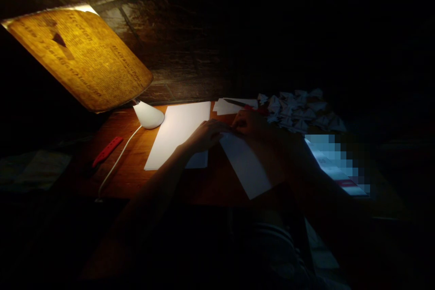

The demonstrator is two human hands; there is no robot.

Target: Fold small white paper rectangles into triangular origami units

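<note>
A white sheet of paper (248, 167) slants across the wooden table, its near corner close to the front edge. My left hand (209, 132) has its fingers closed at the sheet's far left corner. Beside it, my right hand (247, 121) is bent into a pinch at the far edge of the same sheet. Dim light hides the exact fingertip contact. Under my left forearm and hand lies a stack of white paper (181, 124), brightly lit at its far left.
A lamp (147, 115) with a printed shade (81, 59) stands at the left, its white cord running forward. A red cutter-like tool (108, 150) lies nearby. Behind my hands are paper pieces (226, 106) under scissors (238, 103). Several folded paper shapes (299, 109) and a glowing screen (335, 167) are at right.
</note>
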